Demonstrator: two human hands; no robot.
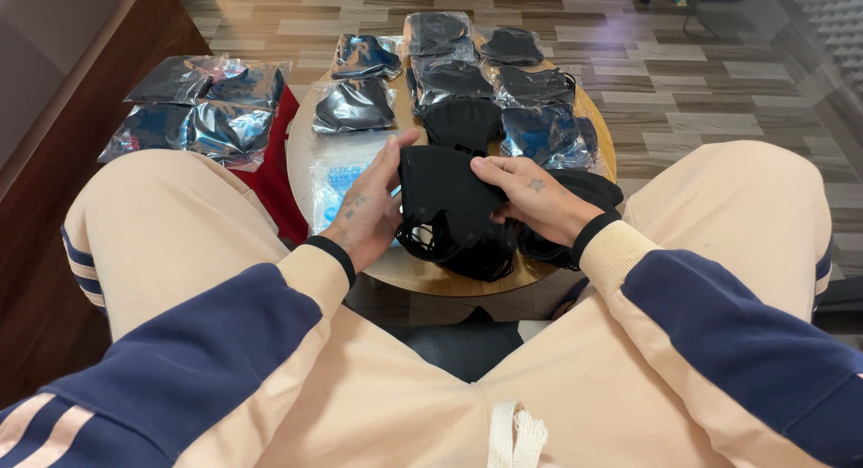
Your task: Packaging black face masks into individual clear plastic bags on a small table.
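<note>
Head view, only one: person sat with knees apart, small round wooden table (600, 140) between them, so the work sat right under the hands.

Left hand (370, 207) was closed on the left edge of a black soft fabric face mask (447, 194), thumb on top, fingers underneath. Right hand (532, 198) pinched the mask's right edge, fingers curled over it. Both hands held the same mask just above the table's near edge, black elastic ear loops (422, 243) hanging off its lower left. A two-sided grip like that kept the cloth spread flat, I'd judge.

Under it lay a loose heap of more black masks (548, 248), touching the held one.

A flat clear plastic bag with blue print (334, 182) lay just beside the left hand, apparently empty.

Further back on the table, clear-bagged black masks (449, 77) lay in rough rows, out of the hands' way. A second batch of bagged masks (202, 108) lay well apart to the left, on a red cloth (274, 176) and the dark wood surface beside it.
</note>
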